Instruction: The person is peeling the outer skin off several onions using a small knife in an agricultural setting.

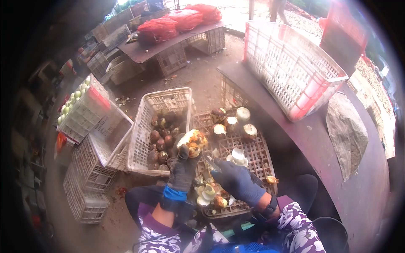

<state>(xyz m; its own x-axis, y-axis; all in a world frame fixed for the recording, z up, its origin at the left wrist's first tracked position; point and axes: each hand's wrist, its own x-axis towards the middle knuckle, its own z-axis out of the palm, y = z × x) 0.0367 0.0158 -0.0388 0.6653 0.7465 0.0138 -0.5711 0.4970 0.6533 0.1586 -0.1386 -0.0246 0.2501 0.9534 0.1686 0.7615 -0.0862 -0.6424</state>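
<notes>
Left hand (182,168): gloved, clamped on the half-peeled fruit (193,142), which was held up over the near edge of the upturned crate (257,158).
Right hand (237,180): gloved, fist closed on what looked like a knife (209,162), the blade just below the fruit.
Supply: unpeeled dark fruits (160,141) sat in the white basket (143,126) to the left.
Done pile: trimmed pieces (236,122) lay at the crate's far end.
Technique (my read): shallow cuts angled away from the left fingers, and the fruit rotated rather than the wrist.
Risk: peelings (206,192) were piled under the hands, so footing there was slippery.
</notes>
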